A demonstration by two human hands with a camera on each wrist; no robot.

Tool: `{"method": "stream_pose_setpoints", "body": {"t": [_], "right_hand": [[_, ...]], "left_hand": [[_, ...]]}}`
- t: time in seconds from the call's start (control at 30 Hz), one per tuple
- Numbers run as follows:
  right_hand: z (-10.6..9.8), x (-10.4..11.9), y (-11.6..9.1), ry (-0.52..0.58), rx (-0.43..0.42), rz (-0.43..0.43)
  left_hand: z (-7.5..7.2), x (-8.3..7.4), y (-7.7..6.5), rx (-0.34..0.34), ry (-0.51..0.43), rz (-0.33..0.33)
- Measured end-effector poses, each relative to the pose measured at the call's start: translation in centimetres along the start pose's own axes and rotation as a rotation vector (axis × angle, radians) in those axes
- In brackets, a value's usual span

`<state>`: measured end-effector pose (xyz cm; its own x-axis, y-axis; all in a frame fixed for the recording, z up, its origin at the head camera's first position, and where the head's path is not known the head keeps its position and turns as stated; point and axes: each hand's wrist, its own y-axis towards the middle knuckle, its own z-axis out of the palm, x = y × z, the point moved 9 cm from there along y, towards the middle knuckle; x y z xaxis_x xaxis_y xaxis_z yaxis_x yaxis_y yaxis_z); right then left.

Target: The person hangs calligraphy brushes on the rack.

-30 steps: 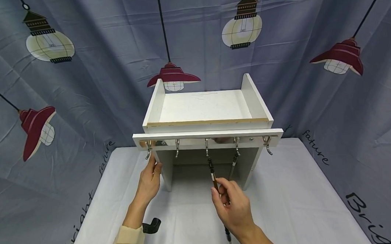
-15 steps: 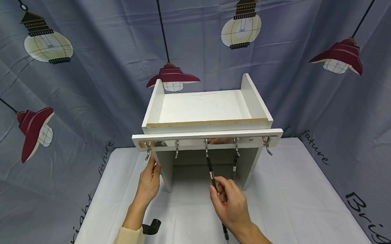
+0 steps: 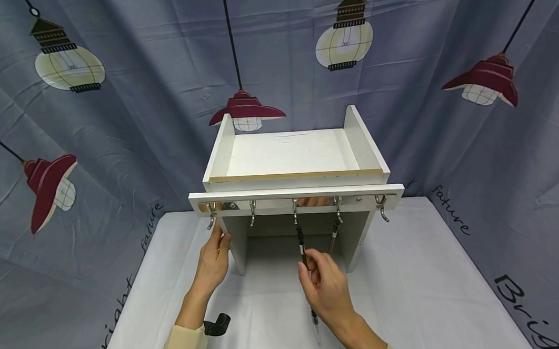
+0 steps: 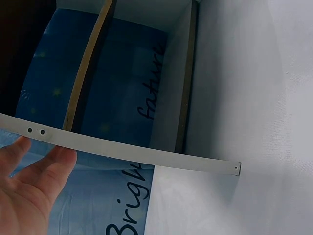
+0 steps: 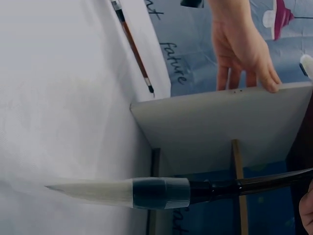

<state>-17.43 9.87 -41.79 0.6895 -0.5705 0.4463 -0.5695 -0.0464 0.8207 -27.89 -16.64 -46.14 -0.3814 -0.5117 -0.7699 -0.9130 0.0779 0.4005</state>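
Note:
My right hand pinches the dark handle of a calligraphy brush between thumb and fingers. The upper end of this brush meets the middle hook of the white rack; its pale, pointed bristles hang below the hand. A second brush hangs from the hook just to the right. My left hand rests against the left side panel of the white shelf unit, its fingers extended along the outer face, as both wrist views show.
An open tray tops the shelf unit. Other hooks line its front rail. In the right wrist view another brush lies on the white tablecloth outside the left panel. A lamp-printed curtain stands behind.
My right hand has shifted slightly left and upward, and the brush's lower end has swung left, so it hangs straighter below the middle hook. The left hand stays put.

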Motion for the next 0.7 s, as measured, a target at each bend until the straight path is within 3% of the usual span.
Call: {"method": "stream_pose_setpoints", "body": {"t": [0.7], "right_hand": [[2.7, -2.5, 1.1, -0.083, 0.046, 0.047]], "left_hand": [[-0.1, 0.0, 0.0, -0.004, -0.008, -0.002]]}}
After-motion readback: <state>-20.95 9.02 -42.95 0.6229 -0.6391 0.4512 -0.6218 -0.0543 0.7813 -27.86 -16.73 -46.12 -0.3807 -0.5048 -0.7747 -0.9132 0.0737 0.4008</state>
